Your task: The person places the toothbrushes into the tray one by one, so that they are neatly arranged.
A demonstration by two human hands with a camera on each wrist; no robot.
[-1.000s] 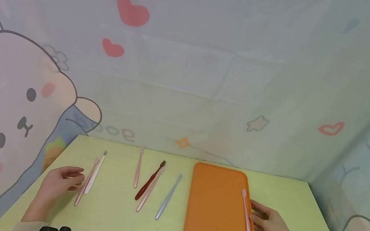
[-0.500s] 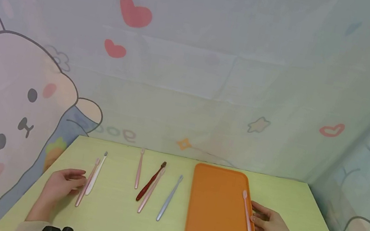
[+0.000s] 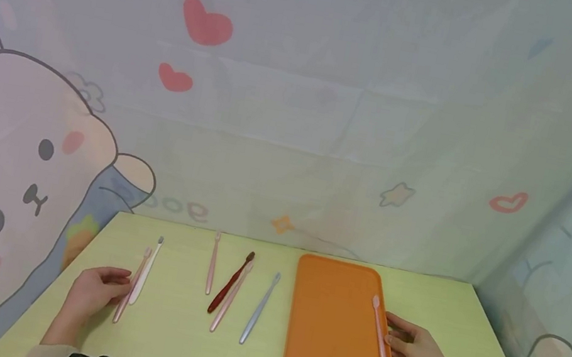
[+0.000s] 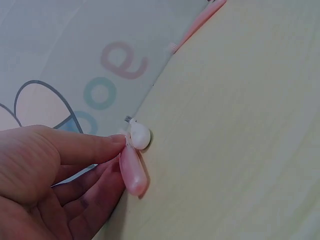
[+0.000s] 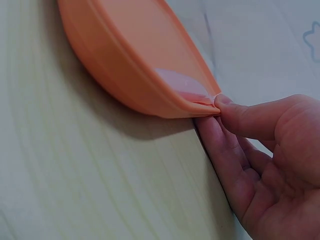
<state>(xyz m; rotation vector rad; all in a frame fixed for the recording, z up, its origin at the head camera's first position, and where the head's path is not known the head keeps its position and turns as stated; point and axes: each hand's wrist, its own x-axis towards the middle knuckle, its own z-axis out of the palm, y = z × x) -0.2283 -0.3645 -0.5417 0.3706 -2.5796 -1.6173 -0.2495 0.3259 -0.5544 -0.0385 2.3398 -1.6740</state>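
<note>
Apparently pinching pink toothbrush [image 4: 133,172], just beside white toothbrush [image 4: 141,136], with left fingers [image 4: 92,200]; gripping orange tray [image 3: 334,327] at edge with right fingers [image 5: 222,150].

Low on the wall cloth [image 3: 330,122], just above the table [image 3: 165,342], faded round letters [image 3: 173,206] are running beside a printed animal's paw [image 3: 134,172]. I'm making out two o's, one of them showing teal up close, and at the right end a reddish letter that's looking like a backward g. The left end is blurring too much for reading.
</note>
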